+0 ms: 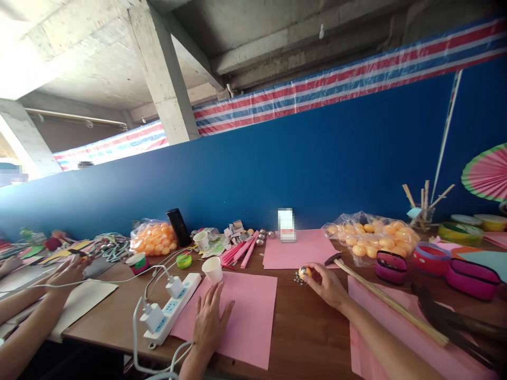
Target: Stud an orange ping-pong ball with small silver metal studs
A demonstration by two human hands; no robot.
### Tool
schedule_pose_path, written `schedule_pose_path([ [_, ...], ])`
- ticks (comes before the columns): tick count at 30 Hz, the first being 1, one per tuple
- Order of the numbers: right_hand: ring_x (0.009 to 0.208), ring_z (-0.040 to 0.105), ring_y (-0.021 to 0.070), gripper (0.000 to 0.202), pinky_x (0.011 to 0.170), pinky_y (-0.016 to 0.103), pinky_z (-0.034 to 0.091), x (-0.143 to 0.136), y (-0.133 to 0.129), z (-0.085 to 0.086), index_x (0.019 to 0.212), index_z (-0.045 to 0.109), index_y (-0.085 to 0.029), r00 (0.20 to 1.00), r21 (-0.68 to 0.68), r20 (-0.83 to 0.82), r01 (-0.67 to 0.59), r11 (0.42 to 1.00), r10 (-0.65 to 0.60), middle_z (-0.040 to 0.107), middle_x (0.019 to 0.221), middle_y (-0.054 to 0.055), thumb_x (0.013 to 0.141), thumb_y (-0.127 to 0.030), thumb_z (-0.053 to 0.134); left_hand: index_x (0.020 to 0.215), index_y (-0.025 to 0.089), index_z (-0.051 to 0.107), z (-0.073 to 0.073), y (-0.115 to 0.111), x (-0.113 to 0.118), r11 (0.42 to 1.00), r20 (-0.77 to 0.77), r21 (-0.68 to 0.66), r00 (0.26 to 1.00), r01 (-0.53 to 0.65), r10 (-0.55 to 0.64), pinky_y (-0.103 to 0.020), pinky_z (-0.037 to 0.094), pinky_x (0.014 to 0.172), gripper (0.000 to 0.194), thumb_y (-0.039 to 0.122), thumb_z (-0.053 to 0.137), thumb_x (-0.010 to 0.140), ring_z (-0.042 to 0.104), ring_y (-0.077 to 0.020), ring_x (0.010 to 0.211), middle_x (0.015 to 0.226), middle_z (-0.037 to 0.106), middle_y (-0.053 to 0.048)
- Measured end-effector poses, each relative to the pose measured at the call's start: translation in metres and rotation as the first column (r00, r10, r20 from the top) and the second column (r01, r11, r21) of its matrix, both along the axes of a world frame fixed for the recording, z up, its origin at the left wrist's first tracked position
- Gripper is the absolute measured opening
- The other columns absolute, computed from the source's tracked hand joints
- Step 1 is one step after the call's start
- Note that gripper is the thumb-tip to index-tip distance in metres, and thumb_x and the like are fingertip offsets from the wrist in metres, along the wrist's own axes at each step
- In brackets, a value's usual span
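Note:
My left hand [209,319] lies with its fingers spread on a pink paper sheet [253,316], just below a white paper cup [213,269]. Between the thumb and fingers of my right hand [327,286] is an orange ball [304,272] with a silvery part on it. Small metal pieces [298,278] lie on the brown table beside that ball. Left of my left hand is a white power strip [172,311] with two white plugs. A hammer with a wooden handle [392,301] stretches past my right forearm over another pink sheet.
Bags of orange balls [153,240] [368,235] stand at the back. Pink strips [237,250], a black cylinder [178,227] and magenta containers [473,278] are around. Another person's hands [65,269] are at the left. White cables cross the table. A blue partition [253,179] rises behind.

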State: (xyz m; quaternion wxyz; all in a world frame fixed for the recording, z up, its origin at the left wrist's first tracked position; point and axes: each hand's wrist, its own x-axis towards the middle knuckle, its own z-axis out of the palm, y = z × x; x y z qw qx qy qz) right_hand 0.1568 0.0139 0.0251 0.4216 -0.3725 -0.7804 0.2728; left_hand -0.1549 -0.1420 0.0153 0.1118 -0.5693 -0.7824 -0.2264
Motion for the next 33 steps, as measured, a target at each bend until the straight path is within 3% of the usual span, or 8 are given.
schedule_pose_path([
  [5, 0.073, 0.057, 0.0168, 0.029, 0.064, 0.028, 0.048, -0.001, 0.003, -0.004, 0.094, 0.055, -0.021, 1.0, -0.007, -0.008, -0.013, 1.0, 0.013, 0.062, 0.088, 0.004, 0.075, -0.042, 0.05, 0.125, 0.018, 0.036, 0.015, -0.002, 0.0, 0.987, 0.265, 0.151, 0.96, 0.05, -0.09, -0.04, 0.027, 0.1, 0.053, 0.045, 0.034, 0.08, 0.035, -0.0224, 0.121, 0.129, 0.041, -0.01],
  [8, 0.073, 0.056, 0.0171, 0.029, 0.065, 0.029, 0.048, -0.001, 0.004, -0.005, 0.095, 0.055, -0.021, 1.0, -0.011, -0.009, -0.011, 1.0, 0.01, 0.061, 0.089, 0.005, 0.075, -0.042, 0.049, 0.119, 0.018, 0.043, 0.031, 0.002, 0.005, 0.967, 0.507, 0.244, 0.84, 0.075, -0.193, -0.038, 0.028, 0.1, 0.053, 0.049, 0.04, 0.077, 0.035, -0.0228, 0.121, 0.126, 0.045, -0.01],
  [11, 0.071, 0.056, 0.0168, 0.029, 0.065, 0.029, 0.048, -0.002, 0.004, -0.005, 0.094, 0.055, -0.021, 1.0, -0.007, -0.004, -0.006, 1.0, 0.006, 0.062, 0.088, 0.005, 0.074, -0.041, 0.05, 0.119, 0.017, 0.043, 0.053, 0.009, 0.012, 0.946, 0.824, 0.323, 0.486, 0.019, -0.291, -0.039, 0.036, 0.095, 0.058, 0.054, 0.043, 0.074, 0.045, -0.024, 0.114, 0.123, 0.049, -0.011],
  [14, 0.073, 0.056, 0.0169, 0.028, 0.065, 0.029, 0.048, -0.002, 0.003, -0.003, 0.094, 0.055, -0.021, 1.0, -0.002, -0.008, 0.001, 1.0, -0.001, 0.062, 0.089, 0.005, 0.074, -0.04, 0.05, 0.121, 0.02, 0.04, 0.079, 0.022, 0.019, 0.911, 0.911, 0.409, 0.069, -0.046, -0.406, -0.04, 0.043, 0.089, 0.057, 0.056, 0.031, 0.079, 0.053, -0.0219, 0.105, 0.119, 0.053, -0.011],
  [17, 0.075, 0.057, 0.0173, 0.028, 0.065, 0.029, 0.048, -0.001, 0.002, -0.002, 0.094, 0.054, -0.021, 1.0, -0.002, -0.009, -0.006, 1.0, 0.006, 0.061, 0.091, 0.005, 0.075, -0.041, 0.05, 0.117, 0.018, 0.043, 0.096, 0.044, 0.027, 0.87, 0.871, 0.466, -0.091, -0.161, -0.483, -0.034, 0.045, 0.087, 0.049, 0.051, 0.032, 0.081, 0.056, -0.0181, 0.101, 0.116, 0.054, -0.011],
  [23, 0.069, 0.056, 0.0161, 0.027, 0.063, 0.029, 0.049, -0.002, 0.004, -0.006, 0.095, 0.054, -0.022, 1.0, 0.01, -0.031, 0.006, 1.0, -0.006, 0.062, 0.088, 0.004, 0.075, -0.04, 0.05, 0.114, 0.018, 0.044, 0.096, 0.103, 0.064, 0.88, 0.868, 0.444, -0.163, -0.167, -0.469, -0.029, 0.049, 0.076, 0.042, 0.043, 0.044, 0.08, 0.061, -0.0148, 0.085, 0.106, 0.058, -0.011],
  [30, 0.068, 0.057, 0.0163, 0.032, 0.06, 0.029, 0.049, -0.002, 0.006, -0.009, 0.099, 0.054, -0.02, 1.0, 0.018, -0.019, 0.013, 1.0, -0.012, 0.062, 0.09, 0.006, 0.076, -0.042, 0.05, 0.104, 0.015, 0.048, 0.066, 0.145, 0.126, 0.924, 0.91, 0.382, -0.181, 0.01, -0.374, -0.027, 0.048, 0.069, 0.041, 0.042, 0.054, 0.074, 0.061, -0.0128, 0.074, 0.098, 0.059, -0.013],
  [33, 0.07, 0.057, 0.0167, 0.032, 0.061, 0.028, 0.049, -0.001, 0.005, -0.006, 0.099, 0.055, -0.02, 1.0, 0.032, -0.025, 0.016, 0.999, -0.015, 0.062, 0.09, 0.006, 0.076, -0.041, 0.05, 0.104, 0.015, 0.049, 0.049, 0.15, 0.144, 0.925, 0.926, 0.371, -0.113, 0.08, -0.361, -0.027, 0.048, 0.067, 0.042, 0.039, 0.058, 0.071, 0.061, -0.0129, 0.074, 0.097, 0.059, -0.012],
])
